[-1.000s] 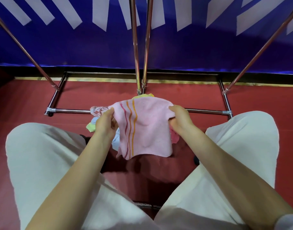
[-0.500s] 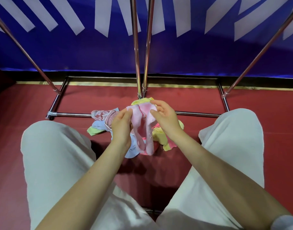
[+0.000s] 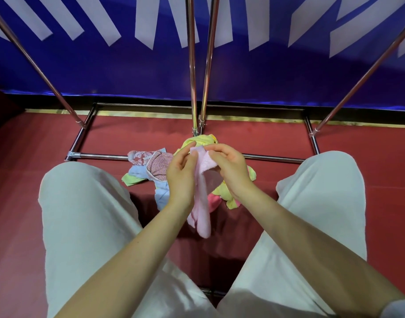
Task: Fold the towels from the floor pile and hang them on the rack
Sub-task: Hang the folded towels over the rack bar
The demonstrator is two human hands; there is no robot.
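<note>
Both hands pinch soft pink terry towel (image 3: pixel 202 198), bunched narrow.
Left hand (image 3: pixel 180 177), right hand (image 3: pixel 231 171) grip its top; tail hangs over crumpled multicoloured towel pile (image 3: pixel 151 171).

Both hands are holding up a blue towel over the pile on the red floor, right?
Not quite. The head view shows the towel held by the left hand and right hand is pink, not blue. The rest is right: it hangs above the pile on the red floor.

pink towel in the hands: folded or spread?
Folded. The pink towel hangs as a narrow doubled strip, its top edges pinched together between the left hand and right hand.
</note>
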